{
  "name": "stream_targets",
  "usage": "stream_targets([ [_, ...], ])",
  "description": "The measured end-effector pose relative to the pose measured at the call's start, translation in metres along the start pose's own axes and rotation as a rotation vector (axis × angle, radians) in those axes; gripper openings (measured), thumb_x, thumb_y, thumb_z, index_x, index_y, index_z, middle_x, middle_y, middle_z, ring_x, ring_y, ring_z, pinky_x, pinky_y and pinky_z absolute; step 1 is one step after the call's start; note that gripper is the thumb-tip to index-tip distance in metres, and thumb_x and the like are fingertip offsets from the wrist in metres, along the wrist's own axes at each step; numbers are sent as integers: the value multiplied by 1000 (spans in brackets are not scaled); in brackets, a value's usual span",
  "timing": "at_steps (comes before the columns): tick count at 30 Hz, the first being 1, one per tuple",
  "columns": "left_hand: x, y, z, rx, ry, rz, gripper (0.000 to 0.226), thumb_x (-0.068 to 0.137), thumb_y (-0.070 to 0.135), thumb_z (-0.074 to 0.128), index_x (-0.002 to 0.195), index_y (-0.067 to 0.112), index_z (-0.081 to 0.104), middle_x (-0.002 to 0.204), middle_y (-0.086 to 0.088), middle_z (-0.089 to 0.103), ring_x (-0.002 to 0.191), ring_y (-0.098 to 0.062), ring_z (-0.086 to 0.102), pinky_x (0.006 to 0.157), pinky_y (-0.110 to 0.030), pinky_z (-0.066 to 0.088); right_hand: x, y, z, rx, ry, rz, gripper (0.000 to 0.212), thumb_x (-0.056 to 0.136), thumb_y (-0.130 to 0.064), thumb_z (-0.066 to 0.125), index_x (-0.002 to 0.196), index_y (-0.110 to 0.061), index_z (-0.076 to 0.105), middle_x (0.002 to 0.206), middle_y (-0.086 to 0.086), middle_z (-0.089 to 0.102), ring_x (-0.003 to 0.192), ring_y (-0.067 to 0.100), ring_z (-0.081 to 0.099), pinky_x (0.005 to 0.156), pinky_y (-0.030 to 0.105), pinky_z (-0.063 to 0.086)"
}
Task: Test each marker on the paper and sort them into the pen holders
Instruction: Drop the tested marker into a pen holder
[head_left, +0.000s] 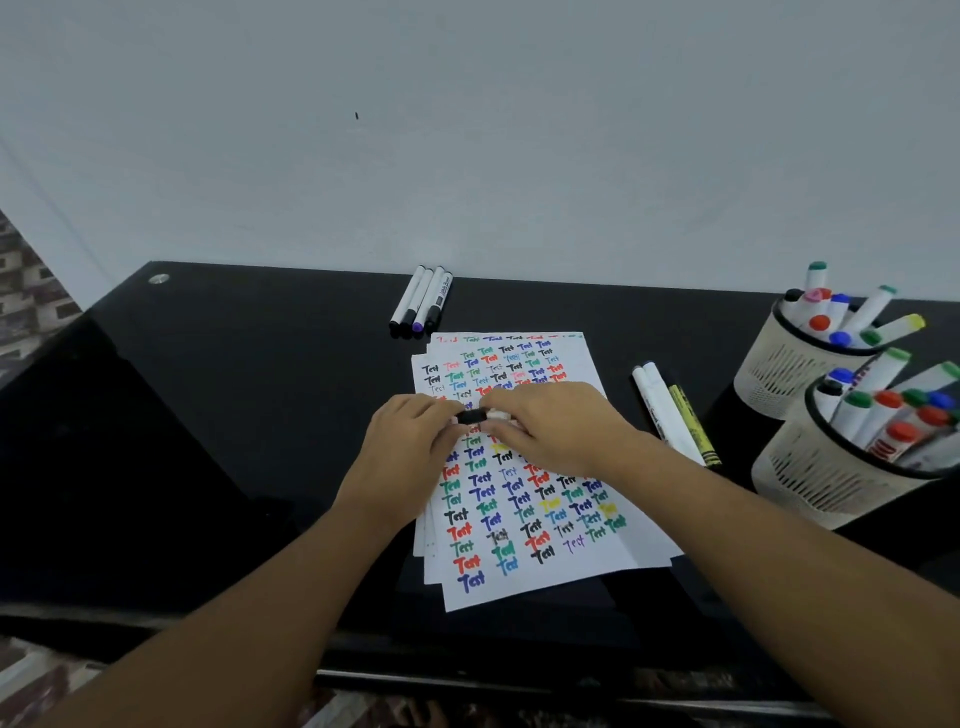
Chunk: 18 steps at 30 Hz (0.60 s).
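Dim, even, cool-toned light; source not determinable. Wall reads flat grey-blue. Glossy black table shows faint reflections, detail lost in the dark areas on the left. Soft, weak shadows under the hands. Paper is the brightest area, not blown out. Wide-angle distortion: table edge bows, forearms stretch toward the lower corners (holders at right lean outward). Slight softness overall; lettering legible.
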<state>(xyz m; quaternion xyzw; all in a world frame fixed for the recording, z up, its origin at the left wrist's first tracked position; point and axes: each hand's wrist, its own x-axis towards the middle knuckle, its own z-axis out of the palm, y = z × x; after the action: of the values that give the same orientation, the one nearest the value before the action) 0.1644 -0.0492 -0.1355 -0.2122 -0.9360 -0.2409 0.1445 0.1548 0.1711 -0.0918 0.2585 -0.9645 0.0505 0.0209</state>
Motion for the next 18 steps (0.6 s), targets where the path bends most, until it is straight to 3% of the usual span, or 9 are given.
stream_targets([
  [2, 1, 0, 0, -2, -20, -46, 29, 101, 34, 58, 125, 19, 66, 116, 6, 64, 113, -14, 50, 99, -36, 44, -5, 5, -6, 130, -5, 90, 34, 109, -39, 37, 143, -35, 35, 84, -8, 59, 68, 14, 57, 58, 34, 44],
  [4, 2, 0, 0, 13, -44, -71, 30, 101, 38, 57, 123, 20, 66, 117, 8, 61, 111, -12, 48, 96, -33, 44, -10, 12, -13, 283, 29, 187, 37, 109, -25, 37, 143, -39, 29, 86, -2, 63, 67, 19, 60, 57, 39, 49],
  [7, 2, 2, 0, 15, -30, -79, 30, 99, 37, 61, 123, 19, 67, 119, 6, 58, 112, -14, 48, 95, -34, 45, -15, 23, -17, 598, 196, 361, 30, 110, -17, 37, 124, -38, 52, 109, -1, 69, 85, 19, 72, 79, 45, 63],
  [9, 1, 3, -1, 12, -40, -99, 41, 99, 41, 59, 136, 23, 61, 127, 5, 56, 120, -14, 46, 102, -36, 43, -18, 28, -15, 852, 307, 486, 34, 110, -14, 37, 109, -28, 68, 110, -6, 69, 94, 14, 72, 91, 44, 60],
  [11, 0, 4, -1, 28, -67, -78, 52, 100, 45, 53, 150, 30, 46, 138, 5, 53, 130, -15, 43, 110, -39, 39, -23, 32, -11, 1030, 329, 540, 39, 107, -8, 37, 110, -25, 72, 114, -4, 70, 105, 14, 69, 98, 41, 58],
  [14, 0, 0, 1, 82, -149, 27, 54, 103, 53, 35, 156, 45, 29, 153, -1, 45, 142, -22, 36, 116, -47, 34, -30, 32, -4, 1109, 307, 521, 45, 103, 7, 42, 122, -28, 63, 120, -2, 68, 115, 16, 66, 93, 34, 58],
  [18, 0, -5, 3, 128, -237, 76, 52, 101, 61, 15, 151, 57, 29, 161, 2, 36, 149, -21, 28, 120, -48, 27, -34, 32, 15, 1098, 421, 517, 22, 105, -11, 57, 112, -32, 57, 110, -1, 73, 102, 14, 72, 87, 44, 62],
])
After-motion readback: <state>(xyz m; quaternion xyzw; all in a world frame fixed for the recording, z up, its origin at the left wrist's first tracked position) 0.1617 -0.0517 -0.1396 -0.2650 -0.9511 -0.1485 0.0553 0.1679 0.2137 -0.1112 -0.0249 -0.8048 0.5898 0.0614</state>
